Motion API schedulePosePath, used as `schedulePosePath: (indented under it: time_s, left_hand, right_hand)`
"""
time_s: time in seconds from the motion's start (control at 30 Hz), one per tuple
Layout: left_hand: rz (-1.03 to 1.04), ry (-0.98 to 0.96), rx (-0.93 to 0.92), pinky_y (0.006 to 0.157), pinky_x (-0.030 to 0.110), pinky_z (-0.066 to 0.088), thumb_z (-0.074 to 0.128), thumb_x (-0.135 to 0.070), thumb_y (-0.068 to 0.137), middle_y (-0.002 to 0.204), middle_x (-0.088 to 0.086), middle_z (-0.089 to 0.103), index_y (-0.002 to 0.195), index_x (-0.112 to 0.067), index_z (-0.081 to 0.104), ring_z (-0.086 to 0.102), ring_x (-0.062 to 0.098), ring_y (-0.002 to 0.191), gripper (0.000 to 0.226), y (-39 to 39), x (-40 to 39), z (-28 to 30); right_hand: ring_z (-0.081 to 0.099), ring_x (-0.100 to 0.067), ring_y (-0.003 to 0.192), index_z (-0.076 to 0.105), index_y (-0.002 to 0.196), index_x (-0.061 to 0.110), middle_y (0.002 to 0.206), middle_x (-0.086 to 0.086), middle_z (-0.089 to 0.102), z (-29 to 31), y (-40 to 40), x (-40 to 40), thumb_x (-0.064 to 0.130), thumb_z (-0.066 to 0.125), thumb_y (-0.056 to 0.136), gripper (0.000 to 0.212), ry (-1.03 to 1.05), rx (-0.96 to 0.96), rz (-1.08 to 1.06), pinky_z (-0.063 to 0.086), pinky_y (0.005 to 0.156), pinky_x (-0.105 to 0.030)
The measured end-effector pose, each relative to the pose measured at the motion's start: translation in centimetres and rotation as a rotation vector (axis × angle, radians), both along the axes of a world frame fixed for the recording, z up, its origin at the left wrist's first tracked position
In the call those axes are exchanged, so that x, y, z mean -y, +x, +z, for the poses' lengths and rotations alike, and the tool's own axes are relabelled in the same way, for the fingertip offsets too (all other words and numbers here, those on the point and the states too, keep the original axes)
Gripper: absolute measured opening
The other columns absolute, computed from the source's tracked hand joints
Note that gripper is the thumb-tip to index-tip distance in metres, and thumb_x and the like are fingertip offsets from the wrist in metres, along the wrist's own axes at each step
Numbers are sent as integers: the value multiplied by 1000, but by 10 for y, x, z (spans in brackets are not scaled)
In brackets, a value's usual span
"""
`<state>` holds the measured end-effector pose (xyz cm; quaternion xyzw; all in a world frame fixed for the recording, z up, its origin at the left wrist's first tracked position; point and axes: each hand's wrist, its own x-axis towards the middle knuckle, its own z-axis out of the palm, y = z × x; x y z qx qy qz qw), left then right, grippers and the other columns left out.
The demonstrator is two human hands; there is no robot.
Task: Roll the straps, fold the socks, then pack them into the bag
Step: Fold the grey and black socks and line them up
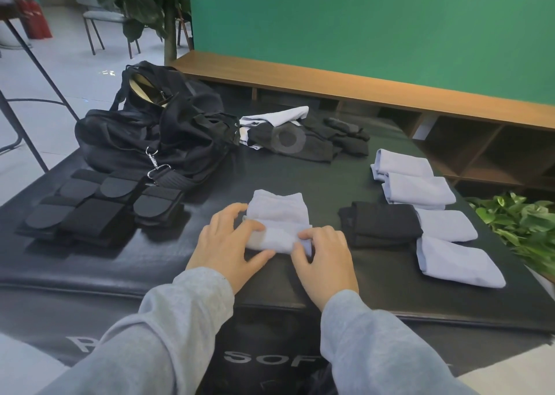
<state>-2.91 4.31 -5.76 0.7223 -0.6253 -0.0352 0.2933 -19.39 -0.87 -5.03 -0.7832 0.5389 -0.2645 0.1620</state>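
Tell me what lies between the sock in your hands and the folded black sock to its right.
Head view: only bare black mat lies between the light sock and the black sock.

Socks [277, 223]: soft knit cloth, matt, pale lilac; others black.
Mat [300, 178]: black leather-like cover, smooth, faintly glossy.
Bag [156, 130]: black woven cloth, matt.
Clip [153, 160]: shiny silver metal.
Straps [99, 211]: black webbing, matt, ribbed.
Bench [330, 82]: wood, smooth, satin brown.
Sleeves [180, 319]: grey jersey cloth, matt.
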Motion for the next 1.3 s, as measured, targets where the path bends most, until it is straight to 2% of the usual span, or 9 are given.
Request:
schedulePosePath:
  time_s: [0.1, 0.23, 0.43, 0.53, 0.67, 0.83, 0.97, 1.13, 1.3]
  left_hand:
    - [-23, 25, 37, 105, 25, 18, 57, -53, 79, 143, -16, 23, 117, -34, 52, 13, 1, 128, 43, 0, 0, 0]
    - [-56, 31, 42, 98, 18, 13, 30, -61, 69, 129, -19, 39, 119, -32, 51, 26, -2, 123, 63, 1, 2, 2]
    - [-38, 47, 52, 95, 13, 8, 35, -33, 72, 126, -20, 40, 124, -31, 46, 22, -4, 119, 54, 2, 3, 3]
    - [-33, 59, 30, 91, 13, 12, 35, -24, 79, 124, -21, 35, 129, -31, 40, 20, -2, 118, 51, 0, 1, 9]
    - [6, 39, -22, 83, 14, 16, 43, -12, 90, 122, -19, 34, 129, -28, 41, 17, -1, 107, 42, -2, -2, 13]
    - [-19, -31, -44, 90, 20, 22, 37, -22, 89, 119, -16, 48, 114, -24, 53, 29, 1, 110, 30, 1, 2, 3]
    - [-5, -19, -53, 92, 20, 26, 39, -20, 95, 116, -16, 46, 115, -26, 52, 30, 2, 110, 25, 2, 1, 3]
    - [56, 58, -162, 94, 24, 34, 40, -27, 95, 125, -11, 43, 124, -32, 45, 40, 12, 114, 29, 2, 1, 4]
    - [72, 62, -242, 86, 30, 42, 38, -30, 95, 113, -10, 47, 110, -35, 46, 44, 13, 106, 18, 2, 1, 6]
  right_hand:
    - [28, -5, 108, 51, 105, 24, 108, 17, 30, 0, 1, -1, 35, 55, 84, 23, -9, -58, 16, 29, 94, -19]
    - [24, -3, 125, 45, 110, 26, 131, 20, 28, 1, 1, -2, 31, 54, 83, 29, -9, -101, 67, 16, 96, -16]
    - [29, -2, 124, 41, 123, 29, 128, 20, 40, 2, 1, 1, 20, 47, 84, 40, 12, -121, 86, 10, 99, -14]
    - [30, -2, 123, 43, 125, 30, 130, 20, 41, 2, 0, 1, 17, 44, 88, 38, 25, -104, 76, 12, 101, -15]
    - [35, -3, 123, 46, 123, 28, 132, 19, 42, 2, 0, 1, 18, 42, 91, 34, 16, -85, 76, 14, 99, -14]
    - [41, -7, 108, 51, 111, 26, 115, 17, 43, 2, 0, -1, 19, 43, 92, 21, 8, -35, 54, 20, 91, -15]
    - [37, -5, 93, 52, 108, 25, 101, 18, 41, 4, -1, -2, 21, 43, 94, 18, 38, 12, 32, 30, 93, -21]
    - [39, -6, 98, 49, 117, 26, 103, 19, 43, 6, -2, -4, 23, 45, 94, 24, 84, 76, -5, 34, 96, -24]
    - [49, -13, 100, 43, 107, 33, 102, 13, 51, 4, -2, -4, 28, 45, 94, 14, 121, 132, -25, 42, 88, -29]
